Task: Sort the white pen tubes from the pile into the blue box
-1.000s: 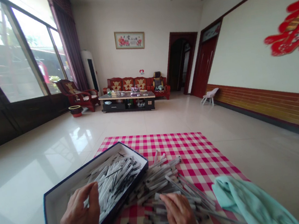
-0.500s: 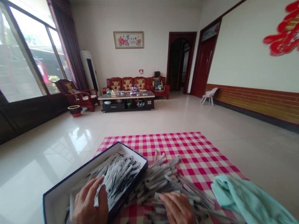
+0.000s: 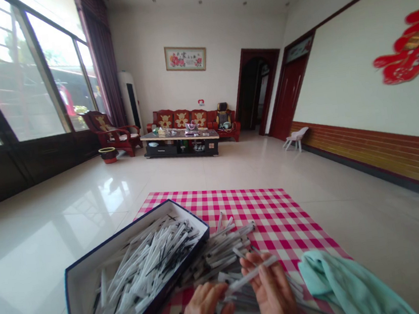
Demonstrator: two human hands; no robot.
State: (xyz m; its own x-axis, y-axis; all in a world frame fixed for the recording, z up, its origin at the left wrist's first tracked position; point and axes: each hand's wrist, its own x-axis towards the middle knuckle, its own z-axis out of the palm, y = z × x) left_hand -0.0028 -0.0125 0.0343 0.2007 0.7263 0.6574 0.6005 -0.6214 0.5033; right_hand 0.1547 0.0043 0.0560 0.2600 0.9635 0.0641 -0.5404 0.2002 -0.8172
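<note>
1. From the head view, a slim whitish tube (image 3: 251, 276) is held to the right of the box (image 3: 78, 298), above a heap of tubes (image 3: 221, 251).
2. The right hand (image 3: 270, 283), palm turned up, clamps it between thumb and fingers, probably to steady it while leaving its far end free.
3. The left hand (image 3: 206, 309), between box and right hand, has its fingertips at the tube's near end; whether they pinch or merely touch, I cannot tell.
4. The heap lies just right of the box, seemingly for a short reach.
5. Inside the box are loose whitish and black pieces (image 3: 157, 260); its raised walls likely stop them rolling off the checked cover (image 3: 261, 204) underneath.
6. A teal cloth (image 3: 337, 279) lies well right of the box, beyond the heap, presumably clear of both hands.
</note>
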